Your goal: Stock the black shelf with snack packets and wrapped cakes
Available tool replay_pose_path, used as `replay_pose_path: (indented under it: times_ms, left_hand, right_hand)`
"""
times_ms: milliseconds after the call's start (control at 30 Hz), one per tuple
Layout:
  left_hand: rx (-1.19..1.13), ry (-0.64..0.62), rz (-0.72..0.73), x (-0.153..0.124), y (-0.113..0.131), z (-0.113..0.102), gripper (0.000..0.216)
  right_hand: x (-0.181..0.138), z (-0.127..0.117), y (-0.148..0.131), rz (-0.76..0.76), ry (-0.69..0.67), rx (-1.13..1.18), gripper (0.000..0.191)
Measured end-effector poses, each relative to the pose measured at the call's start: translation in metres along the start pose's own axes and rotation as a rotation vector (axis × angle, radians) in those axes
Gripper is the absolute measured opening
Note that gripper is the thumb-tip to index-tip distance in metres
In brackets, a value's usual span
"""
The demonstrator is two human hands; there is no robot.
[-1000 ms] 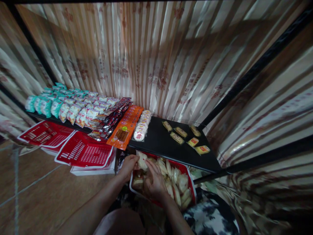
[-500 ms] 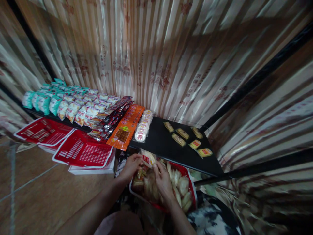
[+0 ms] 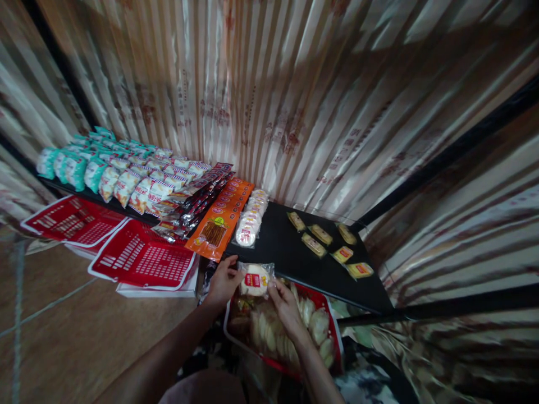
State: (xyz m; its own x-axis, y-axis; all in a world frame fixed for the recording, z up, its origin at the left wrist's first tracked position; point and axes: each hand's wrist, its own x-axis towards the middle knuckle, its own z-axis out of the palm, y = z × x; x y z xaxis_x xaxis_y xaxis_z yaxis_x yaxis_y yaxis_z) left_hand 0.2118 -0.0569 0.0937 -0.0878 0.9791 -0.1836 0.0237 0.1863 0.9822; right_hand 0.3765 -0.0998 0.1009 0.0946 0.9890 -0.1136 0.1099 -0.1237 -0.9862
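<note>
Head | White packet [image 3: 256,280] had swung label-face toward me, so I judged the turning done | it hung over red basket's [image 3: 337,335] 11 o'clock side | right hand [image 3: 289,310]: grip clamped on it; left hand [image 3: 222,285]: at its 9 o'clock edge, closure unclear

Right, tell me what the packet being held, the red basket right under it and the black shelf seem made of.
Packet: clear, glossy plastic film, by its see-through, crinkled edges.
Basket: probably moulded plastic, by its even red colour and smooth pale rim.
Shelf: smooth and dark, perhaps painted metal or coated board; no bare edge settles which.
</note>
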Motion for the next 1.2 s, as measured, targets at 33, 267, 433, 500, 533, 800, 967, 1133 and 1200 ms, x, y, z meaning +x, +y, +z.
replay_pose_path:
  times_ms: [33, 267, 433, 500, 533, 800, 967, 1133, 1200]
  left_hand:
    - [-0.029, -0.030, -0.017, 0.001, 0.000, -0.001, 0.037]
    - [-0.220, 0.015, -0.196, 0.007, -0.003, 0.002, 0.018]
    - [-0.189, 0.068, -0.164, 0.009, -0.016, 0.003, 0.017]
    - [-0.051, 0.111, -0.062, 0.008, -0.019, 0.001, 0.015]
    - [0.043, 0.140, 0.023, 0.007, -0.019, -0.001, 0.019]
    - [0.620, 0.054, 0.529, 0.012, 0.003, -0.004, 0.038]
    - [0.729, 0.006, 0.545, 0.025, 0.011, 0.007, 0.043]
    - [0.821, -0.064, 0.498, 0.037, 0.011, 0.013, 0.045]
    - [0.855, -0.066, 0.507, 0.041, 0.010, 0.014, 0.044]
  right_hand:
    - [0.002, -0.002, -0.001, 0.008, -0.017, 0.000, 0.043]
    - [0.016, 0.007, -0.002, 0.032, 0.060, 0.157, 0.045]
    - [0.026, 0.027, 0.009, 0.014, 0.108, 0.213, 0.041]
    - [0.033, 0.030, 0.010, 0.021, 0.136, 0.212, 0.042]
    - [0.038, 0.031, 0.009, 0.020, 0.143, 0.205, 0.041]
    - [0.084, 0.036, 0.000, -0.074, 0.064, 0.039, 0.037]
    - [0.107, 0.038, 0.003, -0.157, 0.119, -0.175, 0.037]
    - [0.122, 0.037, 0.013, -0.209, 0.216, -0.335, 0.035]
    - [0.125, 0.036, 0.017, -0.228, 0.254, -0.373, 0.034]
